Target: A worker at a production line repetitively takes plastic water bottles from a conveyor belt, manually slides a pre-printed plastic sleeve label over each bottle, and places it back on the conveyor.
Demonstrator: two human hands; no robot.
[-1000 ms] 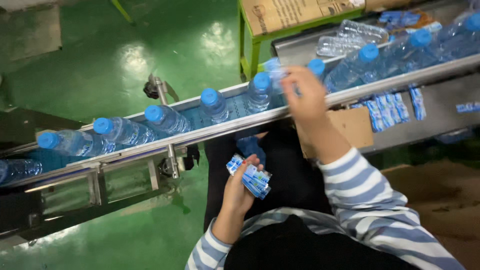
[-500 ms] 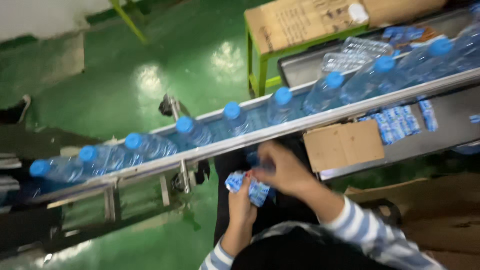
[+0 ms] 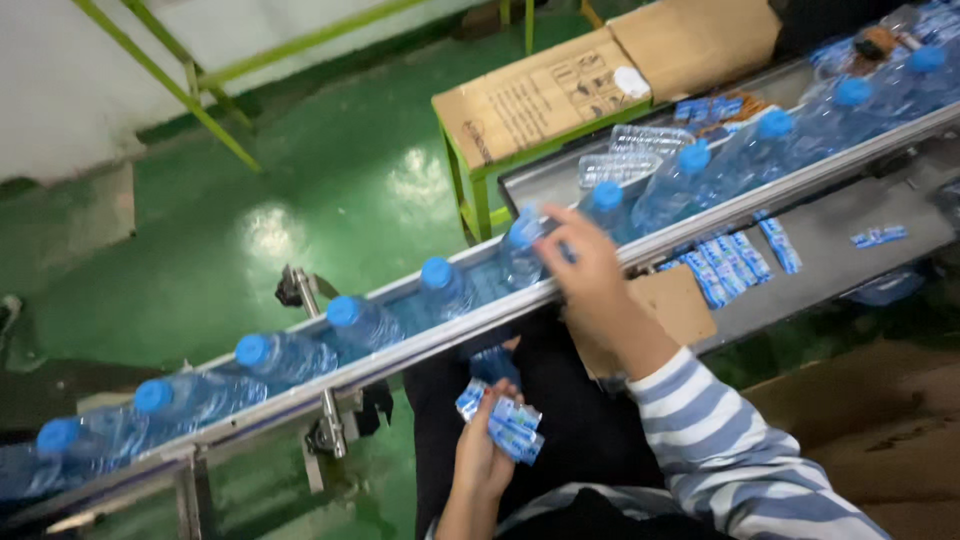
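- My right hand (image 3: 590,275) is bare; just behind its fingers, past the wrist, a long sleeve (image 3: 725,440) begins, striped blue-grey and white.
- My left hand (image 3: 485,450) is bare too.
- Dark trousers (image 3: 590,430) lie beneath both.

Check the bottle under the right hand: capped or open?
Capped. The bottle the right hand touches on the conveyor wears a blue cap, like the others in line. The left hand holds blue labels.
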